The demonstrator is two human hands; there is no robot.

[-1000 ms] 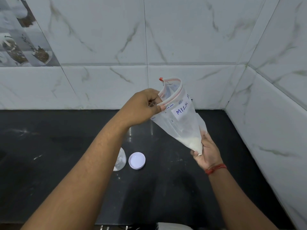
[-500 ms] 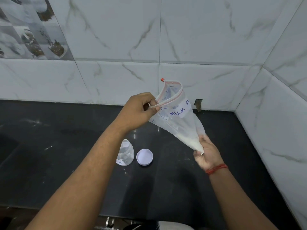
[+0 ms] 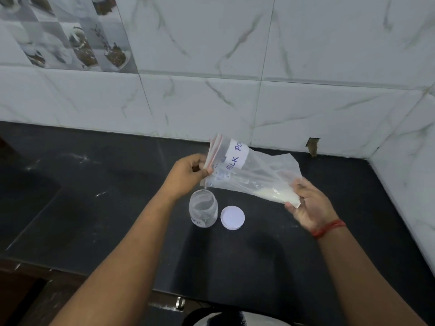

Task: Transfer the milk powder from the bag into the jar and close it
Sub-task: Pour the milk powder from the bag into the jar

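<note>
Crinkly clear bag (image 3: 254, 175) now tipped flatter, left hand (image 3: 190, 172) pinching mouth, right hand (image 3: 308, 203) gripping powdery corner, over round jar (image 3: 203, 211)

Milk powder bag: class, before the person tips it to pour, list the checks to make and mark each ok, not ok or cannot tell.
1. Jar upright on the black counter, lid off: ok.
2. White lid lying beside the jar, within reach: ok.
3. Left hand holds the bag at its zip mouth: ok.
4. Right hand holds the bottom corner where the milk powder sits: ok.
5. Bag mouth over the jar opening: cannot tell.
6. Zip open: cannot tell.
</note>
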